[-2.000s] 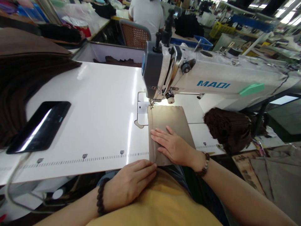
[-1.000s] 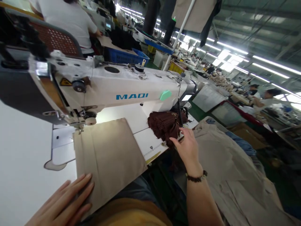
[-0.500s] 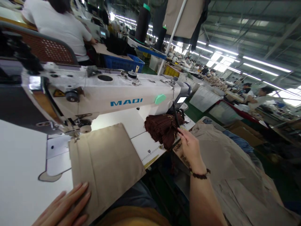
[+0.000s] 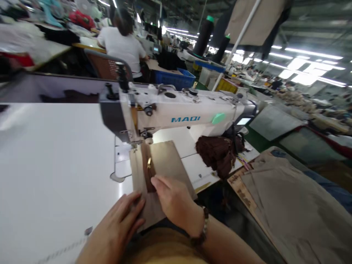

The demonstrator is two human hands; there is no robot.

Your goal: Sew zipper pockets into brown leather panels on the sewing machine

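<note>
A tan fabric panel [image 4: 169, 161] lies on the white sewing table [image 4: 55, 157], its far end under the needle of the white sewing machine [image 4: 178, 110]. A dark brown zipper [image 4: 147, 168] with a brass pull lies lengthwise on the panel. My right hand [image 4: 173, 200] presses the zipper's near end with its fingertips, fingers together. My left hand [image 4: 118, 223] lies flat on the panel's near left corner, fingers stretched out beside the zipper.
A bundle of dark brown zippers [image 4: 217, 154] sits on the table's right end under the machine arm. Tan fabric pieces [image 4: 288, 205] are stacked low at the right. A person in a white shirt [image 4: 121, 44] sits at the station ahead, near a blue crate [image 4: 173, 79].
My right hand left the zipper bundle and came back to the panel with a brown zipper, which now lies on the fabric. The view swung back left toward the needle.
</note>
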